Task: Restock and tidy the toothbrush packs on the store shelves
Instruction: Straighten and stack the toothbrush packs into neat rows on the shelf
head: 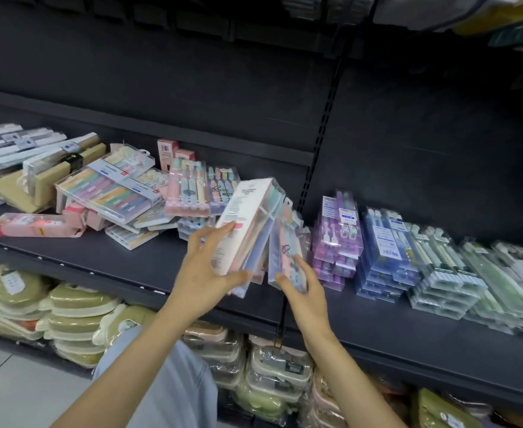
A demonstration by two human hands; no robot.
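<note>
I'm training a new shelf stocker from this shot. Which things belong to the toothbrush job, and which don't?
Job: packs held in left hand and right hand; jumbled packs; purple stack; blue stack; shelf.
Not: green pouches below.

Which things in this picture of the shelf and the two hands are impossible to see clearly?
- Head view: print on the white-backed pack in the left hand is too small and blurred to read.
- How many packs the left hand holds: they overlap.
- Pastel pack in the right hand: fingers cover its lower end.
- Green packs: cut off by the right edge.
- Top shelf goods: dark, cut by the top edge.
</note>
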